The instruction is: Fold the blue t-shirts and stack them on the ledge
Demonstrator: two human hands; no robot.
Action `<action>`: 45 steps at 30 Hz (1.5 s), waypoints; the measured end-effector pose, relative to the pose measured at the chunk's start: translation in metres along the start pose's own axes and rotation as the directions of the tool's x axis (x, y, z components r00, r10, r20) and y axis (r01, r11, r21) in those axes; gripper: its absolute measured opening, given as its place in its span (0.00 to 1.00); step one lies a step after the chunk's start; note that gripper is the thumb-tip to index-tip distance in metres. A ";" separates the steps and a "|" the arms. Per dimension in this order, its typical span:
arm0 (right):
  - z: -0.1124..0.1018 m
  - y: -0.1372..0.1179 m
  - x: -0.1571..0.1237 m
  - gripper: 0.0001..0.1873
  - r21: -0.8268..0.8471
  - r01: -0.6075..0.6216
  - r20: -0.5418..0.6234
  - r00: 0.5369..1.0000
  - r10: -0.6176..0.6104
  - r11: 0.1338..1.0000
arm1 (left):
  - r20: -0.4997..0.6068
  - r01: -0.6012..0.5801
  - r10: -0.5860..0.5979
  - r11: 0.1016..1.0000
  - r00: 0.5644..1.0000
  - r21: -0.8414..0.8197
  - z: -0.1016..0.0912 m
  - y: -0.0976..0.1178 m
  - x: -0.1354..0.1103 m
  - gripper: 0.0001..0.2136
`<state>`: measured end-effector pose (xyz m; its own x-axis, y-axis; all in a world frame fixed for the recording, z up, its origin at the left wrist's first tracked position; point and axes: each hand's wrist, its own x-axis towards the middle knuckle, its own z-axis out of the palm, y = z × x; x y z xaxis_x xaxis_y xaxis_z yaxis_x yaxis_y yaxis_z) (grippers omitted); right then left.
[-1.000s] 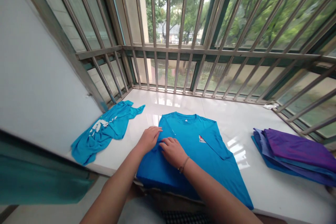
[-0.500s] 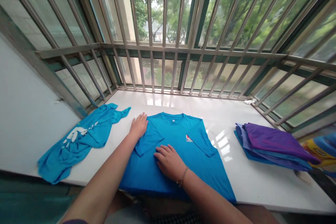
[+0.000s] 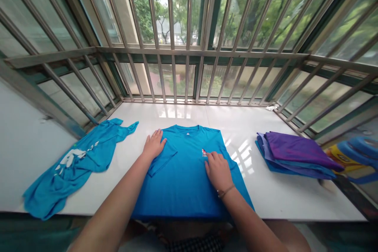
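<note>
Facing window bars (image 3: 189,75) at 12 o'clock, with a crumpled blue shirt (image 3: 79,157) at 10 and folded purple clothes (image 3: 295,153) at 2, I press my open left hand (image 3: 154,145) and right hand (image 3: 217,170) on the blue T-shirt (image 3: 183,189), gripping nothing. It lies mid-way along the white ledge (image 3: 242,120), collar at 12, long axis pointing away from me.

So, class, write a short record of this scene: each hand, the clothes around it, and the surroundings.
Left hand: flat on the blue T-shirt, beside its folded-in sleeve
Right hand: flat on the T-shirt, just below the small logo
Right wrist: thin bracelet
Left of T-shirt: crumpled blue shirt with white print
Right of T-shirt: folded stack of purple and blue clothes
Surface: glossy white ledge
Behind: steel window bars
</note>
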<state>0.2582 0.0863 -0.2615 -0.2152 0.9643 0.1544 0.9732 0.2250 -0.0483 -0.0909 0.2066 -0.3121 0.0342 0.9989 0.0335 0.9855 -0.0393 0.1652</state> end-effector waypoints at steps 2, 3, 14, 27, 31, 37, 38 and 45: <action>0.001 0.018 -0.004 0.16 -0.065 -0.071 -0.006 0.997 0.071 0.995 | 0.002 0.029 -0.029 1.000 1.000 -0.007 -0.001 0.000 0.000 0.33; 0.003 0.026 -0.008 0.15 -0.088 -0.098 -0.016 0.995 0.097 0.991 | 0.006 0.044 -0.044 0.999 0.999 -0.011 -0.001 0.000 -0.001 0.34; 0.022 0.077 -0.050 0.17 -0.016 -0.104 -0.066 0.993 0.103 0.994 | -0.003 0.101 -0.101 0.994 0.995 -0.030 0.000 0.001 0.000 0.36; -0.012 0.083 -0.015 0.24 0.020 -0.011 -0.001 1.000 0.011 1.000 | 0.042 0.132 -0.130 0.989 0.991 -0.062 -0.004 -0.004 0.015 0.30; -0.029 0.094 0.059 0.19 0.060 -0.173 0.104 0.981 0.166 0.983 | 0.023 0.169 -0.168 0.984 0.986 -0.062 -0.022 -0.016 0.036 0.25; -0.019 0.103 0.160 0.22 0.052 -0.311 0.257 0.922 0.289 0.949 | 0.112 0.295 -0.284 0.949 0.952 -0.106 -0.049 -0.041 0.072 0.14; -0.015 0.103 0.169 0.21 0.050 -0.325 0.286 0.911 0.298 0.945 | 0.145 0.311 -0.293 0.943 0.945 -0.119 -0.051 -0.043 0.078 0.12; 0.000 0.108 0.188 0.14 0.085 -0.381 0.347 0.877 0.331 0.921 | 0.271 0.419 -0.347 0.862 0.898 -0.286 -0.054 -0.048 0.096 0.14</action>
<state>0.3229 0.2919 -0.2374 0.1054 0.9691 -0.2231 0.9710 -0.1487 -0.1872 -0.1441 0.3031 -0.2638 -0.2661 0.9180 -0.2942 0.8158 0.3770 0.4386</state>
